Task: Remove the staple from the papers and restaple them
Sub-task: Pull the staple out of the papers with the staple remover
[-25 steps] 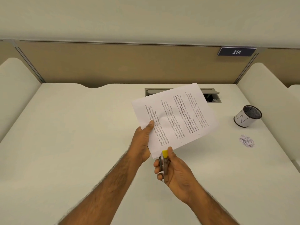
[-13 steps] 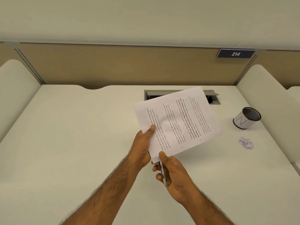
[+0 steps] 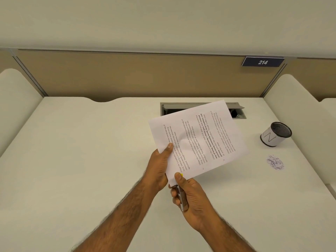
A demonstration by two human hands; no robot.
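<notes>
Holding the papers (image 3: 198, 139) above the desk (image 3: 81, 160), the left hand (image 3: 160, 168) pinches their near left edge, thumb on top. The right hand (image 3: 194, 199) has its fingers curled tight round the stapler (image 3: 182, 199), whose nose sits at the sheets' near corner. Risk, as judged: with no support under them the sheets may slip out of line, so the staple goes in crooked or half-driven. Whether the old staple is out cannot be seen.

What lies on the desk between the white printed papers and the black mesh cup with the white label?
Only bare cream desktop, in the head view; the small grey pile lies nearer the person than the cup.
</notes>
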